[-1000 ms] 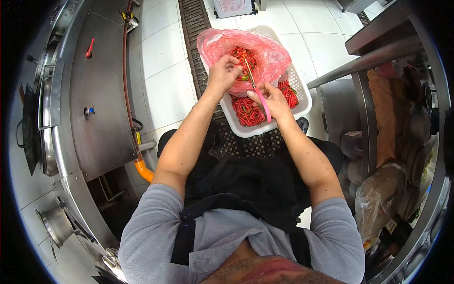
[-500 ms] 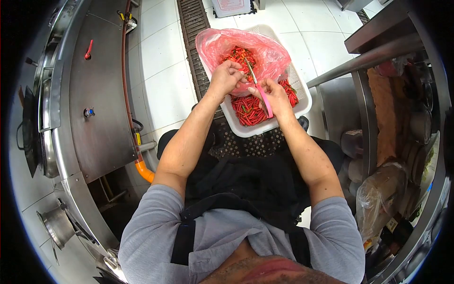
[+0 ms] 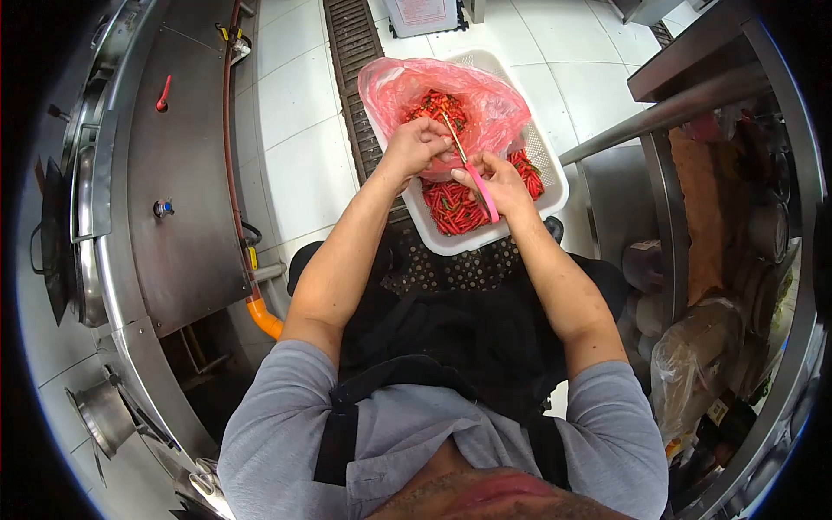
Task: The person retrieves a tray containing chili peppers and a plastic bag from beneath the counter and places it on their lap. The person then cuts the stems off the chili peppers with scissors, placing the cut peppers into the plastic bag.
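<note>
A person's right hand (image 3: 498, 184) closed around the pink handles of scissors (image 3: 483, 192) above the white basket (image 3: 555, 196), the tool's long axis running forward and leftward over the basket. The left hand (image 3: 414, 149), fingertips pinched together, hung just left of the blades, nearer them than the right; whether it gripped anything could not be told. Red chilies (image 3: 455, 208) lay in the basket's near end, more inside the pink bag (image 3: 503, 104) over its far part.

A kitchen, with steel counters (image 3: 186, 173) and hanging pans (image 3: 54, 243).
</note>
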Demonstrator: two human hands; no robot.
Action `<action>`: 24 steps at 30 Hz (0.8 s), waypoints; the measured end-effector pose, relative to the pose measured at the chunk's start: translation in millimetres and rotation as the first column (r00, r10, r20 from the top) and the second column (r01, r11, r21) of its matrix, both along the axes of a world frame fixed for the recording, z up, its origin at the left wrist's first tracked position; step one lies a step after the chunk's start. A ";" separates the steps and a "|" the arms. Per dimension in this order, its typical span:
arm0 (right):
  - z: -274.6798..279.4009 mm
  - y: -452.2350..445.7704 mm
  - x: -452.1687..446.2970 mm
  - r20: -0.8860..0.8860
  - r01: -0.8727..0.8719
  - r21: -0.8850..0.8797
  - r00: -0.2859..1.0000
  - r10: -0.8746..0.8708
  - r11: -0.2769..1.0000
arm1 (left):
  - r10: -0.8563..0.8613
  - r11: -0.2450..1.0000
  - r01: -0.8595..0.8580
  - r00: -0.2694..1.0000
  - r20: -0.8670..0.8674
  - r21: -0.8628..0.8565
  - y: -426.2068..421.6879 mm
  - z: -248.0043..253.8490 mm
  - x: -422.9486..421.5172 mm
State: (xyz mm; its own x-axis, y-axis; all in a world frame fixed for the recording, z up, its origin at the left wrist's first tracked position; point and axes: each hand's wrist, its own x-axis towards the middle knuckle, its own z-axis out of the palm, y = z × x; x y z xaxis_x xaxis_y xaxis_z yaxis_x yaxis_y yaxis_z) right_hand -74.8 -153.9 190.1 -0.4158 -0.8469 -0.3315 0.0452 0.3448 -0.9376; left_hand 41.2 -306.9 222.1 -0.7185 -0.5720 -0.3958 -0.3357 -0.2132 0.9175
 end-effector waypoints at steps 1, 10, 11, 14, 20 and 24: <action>2.8 0.2 -0.4 -0.002 0.001 -0.001 1.000 -0.001 1.000 | -0.001 1.000 0.001 1.000 -0.002 -0.001 -0.5 -1.3 -0.3; 13.3 1.6 2.2 0.009 0.030 0.073 0.999 -0.030 0.997 | 0.081 0.996 -0.079 0.996 0.034 -0.036 -1.4 -13.5 -2.3; 10.9 1.5 1.5 -0.013 0.009 0.080 1.000 -0.008 0.997 | 0.080 0.996 -0.078 0.995 0.052 -0.053 -1.3 -15.3 -2.5; 15.8 2.3 1.1 -0.039 -0.018 0.101 0.999 0.022 0.995 | 0.053 0.994 -0.043 0.994 0.100 -0.096 -2.3 -20.8 -3.2; 28.6 9.0 7.0 -0.329 -0.046 0.137 0.940 0.089 0.989 | -0.029 0.918 0.021 0.999 -0.014 -0.395 -8.6 -54.9 3.9; 1.7 6.8 -2.6 -0.424 -0.016 0.121 0.903 0.066 0.993 | 0.011 0.870 -0.042 0.998 -0.065 -0.492 -12.8 -60.3 -10.4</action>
State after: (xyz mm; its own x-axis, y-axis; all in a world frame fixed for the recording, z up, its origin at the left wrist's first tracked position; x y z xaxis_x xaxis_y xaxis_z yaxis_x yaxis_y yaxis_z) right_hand -77.4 -147.1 191.8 -0.5041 -0.8343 -0.2233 -0.3670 0.4410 -0.8191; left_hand 30.8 -319.7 161.7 -0.7134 -0.7006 -0.0158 -0.2791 0.2634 0.9234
